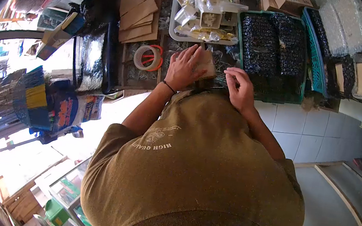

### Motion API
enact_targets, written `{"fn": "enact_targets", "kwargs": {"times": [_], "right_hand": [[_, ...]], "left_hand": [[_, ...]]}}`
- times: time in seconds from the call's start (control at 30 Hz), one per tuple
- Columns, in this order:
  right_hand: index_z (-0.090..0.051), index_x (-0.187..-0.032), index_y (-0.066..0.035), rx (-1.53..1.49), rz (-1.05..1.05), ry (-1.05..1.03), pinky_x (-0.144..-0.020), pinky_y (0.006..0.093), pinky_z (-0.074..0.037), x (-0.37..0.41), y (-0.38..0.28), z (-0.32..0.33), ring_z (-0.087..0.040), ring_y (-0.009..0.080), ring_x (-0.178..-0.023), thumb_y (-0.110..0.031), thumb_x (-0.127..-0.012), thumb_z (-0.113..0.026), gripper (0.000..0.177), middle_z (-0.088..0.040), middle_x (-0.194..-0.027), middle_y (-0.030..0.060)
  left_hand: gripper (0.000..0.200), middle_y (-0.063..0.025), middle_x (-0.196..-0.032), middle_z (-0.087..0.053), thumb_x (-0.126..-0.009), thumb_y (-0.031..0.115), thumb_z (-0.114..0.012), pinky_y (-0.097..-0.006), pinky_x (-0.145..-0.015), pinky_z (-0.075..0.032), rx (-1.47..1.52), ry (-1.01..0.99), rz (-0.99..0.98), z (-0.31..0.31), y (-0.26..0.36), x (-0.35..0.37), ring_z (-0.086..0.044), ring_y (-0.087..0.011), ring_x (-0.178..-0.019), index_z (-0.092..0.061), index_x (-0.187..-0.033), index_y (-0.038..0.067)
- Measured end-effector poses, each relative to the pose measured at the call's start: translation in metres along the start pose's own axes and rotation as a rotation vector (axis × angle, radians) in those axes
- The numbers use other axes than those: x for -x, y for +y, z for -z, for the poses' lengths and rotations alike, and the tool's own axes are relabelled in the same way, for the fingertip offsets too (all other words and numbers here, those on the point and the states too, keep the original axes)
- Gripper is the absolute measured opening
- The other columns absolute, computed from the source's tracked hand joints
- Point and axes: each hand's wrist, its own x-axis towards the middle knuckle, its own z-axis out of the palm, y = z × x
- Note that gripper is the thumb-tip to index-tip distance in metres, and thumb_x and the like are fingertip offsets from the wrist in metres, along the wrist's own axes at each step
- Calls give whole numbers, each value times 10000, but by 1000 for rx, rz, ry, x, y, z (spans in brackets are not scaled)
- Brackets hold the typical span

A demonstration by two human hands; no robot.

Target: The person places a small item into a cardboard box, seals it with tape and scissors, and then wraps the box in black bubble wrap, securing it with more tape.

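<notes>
My left hand [183, 68], with a dark band at its wrist, lies palm down with fingers spread. It rests against a small tan packet [207, 65] on the worktop, whose left side it partly covers. To the right of that packet, my right hand [241, 92] has bent fingers drawn in close to the thumb. Whatever may be between those fingertips is too small to make out. Left of my left hand lies a roll of clear tape [144, 57], beside orange scissor-like handles [157, 59].
A white tray [173, 29] of plastic-wrapped parts stands behind my hands. Flat cardboard pieces [138, 12] are stacked at its left. On the right, a green crate [304, 86] holds black bubble-wrapped parcels [260, 43], with a blue basket [316, 62] beyond. Loose nails or screws [222, 79] litter the worktop.
</notes>
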Motion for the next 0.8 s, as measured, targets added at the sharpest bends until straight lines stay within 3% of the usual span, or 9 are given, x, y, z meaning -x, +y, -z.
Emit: {"fn": "enact_targets", "kwargs": {"times": [0.1, 0.2, 0.33, 0.53, 0.63, 0.8], "right_hand": [[-623, -969, -25, -41, -19, -59, -787, 360, -476, -2, 3, 5, -589, 314, -886, -143, -865, -581, 162, -585, -990, 152], [-599, -1035, -36, 89, 214, -87, -823, 380, -459, -10, 12, 3, -555, 321, -967, -183, -868, -584, 223, -558, -1051, 156], [-537, -1143, -53, 217, 252, -213, -878, 416, -428, -19, 17, -10, -487, 343, -1077, -283, -845, -609, 383, -484, -1171, 162], [-512, -1204, -89, 399, 249, -306, -938, 423, -394, -25, 13, -22, -457, 362, -1126, -261, -829, -622, 428, -446, -1239, 175], [-532, -1178, -108, 422, 302, -248, -907, 425, -421, -25, 14, -20, -479, 351, -1106, -282, -809, -638, 422, -447, -1238, 166], [-540, -1162, -94, 462, 283, -222, -912, 429, -413, -22, 9, -28, -473, 364, -1108, -260, -813, -637, 398, -450, -1232, 168]], "left_hand": [[652, -90, -1340, -424, -804, 380, -620, -444, -980, -313, 9, 55, 64, -1, 4, 5, -421, -271, -1211, -370, -1349, 125], [616, -95, -1316, -445, -803, 357, -622, -432, -982, -313, 18, 91, 124, 1, 8, 12, -428, -269, -1203, -402, -1327, 121], [580, -95, -1313, -445, -803, 306, -628, -423, -981, -318, 15, 120, 209, 3, 9, 25, -421, -275, -1208, -419, -1311, 119], [523, -108, -1302, -444, -811, 245, -607, -432, -971, -328, 38, 243, 401, -4, -4, 59, -407, -298, -1212, -438, -1287, 107], [479, -134, -1269, -462, -818, 217, -587, -424, -951, -343, 39, 313, 432, -4, -19, 74, -425, -307, -1189, -457, -1260, 90], [296, -101, -1082, -549, -794, 212, -624, -411, -849, -386, 20, 475, 556, 6, -50, 93, -498, -297, -1043, -585, -1071, 114]]}}
